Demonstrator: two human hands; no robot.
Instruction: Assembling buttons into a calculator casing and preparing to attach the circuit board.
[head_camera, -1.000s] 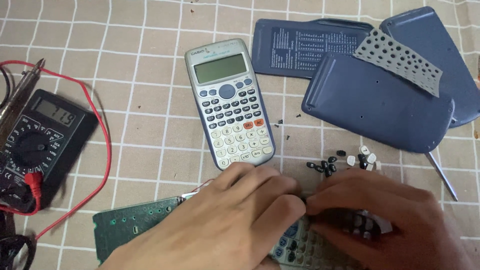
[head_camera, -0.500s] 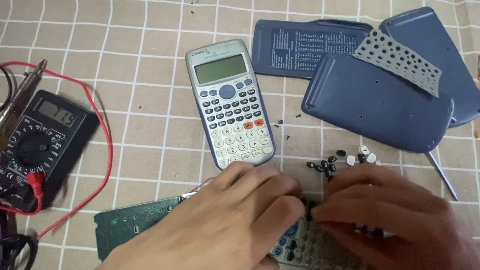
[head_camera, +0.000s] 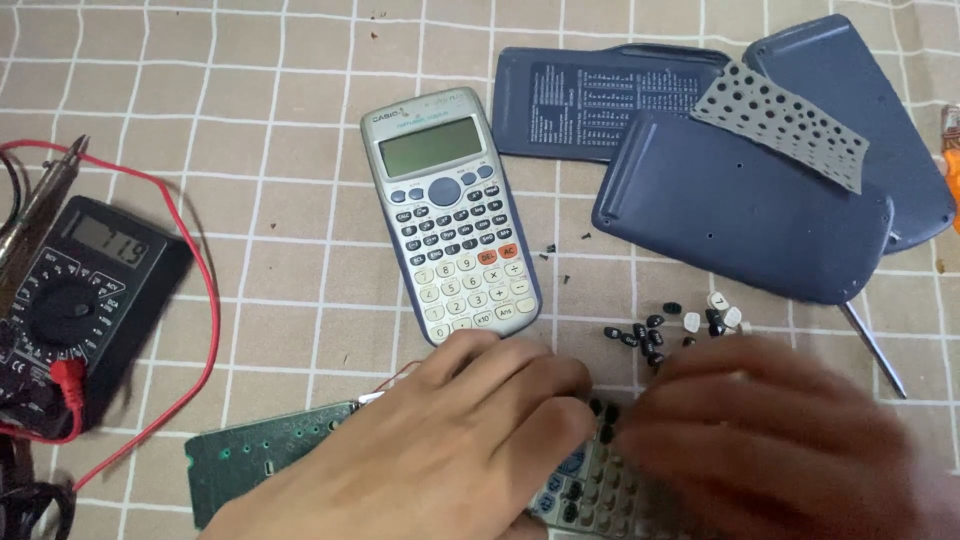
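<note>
Both hands are low at the near edge of the checked tabletop (head_camera: 250, 120), meeting over a grey keypad panel (head_camera: 590, 495) that lies flat under them. The left hand (head_camera: 440, 450) rests on the panel's left end with fingers curled down, tips touching its top edge; whether it actually pinches anything, I cannot tell. The right hand (head_camera: 770, 440) is a blur, fingers bent over the panel's right part, and how far it is closed or what it has hold of cannot be made out. A few dark keys sit in the panel's holes between the two hands.

Just left of the panel, partly under the left wrist, lies a green circuit board (head_camera: 265, 460). Just beyond the right hand's fingers is a small heap of loose keys (head_camera: 670, 325), black and white, scattered on the cloth.

Further up, a whole calculator (head_camera: 450, 210) lies face up, tilted slightly, near the left fingertips but apart from them. To its right are three dark blue covers (head_camera: 730, 205), overlapping, with a grey perforated rubber sheet (head_camera: 785, 120) lying across them. A thin metal tool (head_camera: 872, 350) pokes out from under the nearest cover.

Far left, a black multimeter (head_camera: 75, 300) with its display lit, a red lead (head_camera: 205, 300) looping round it.
</note>
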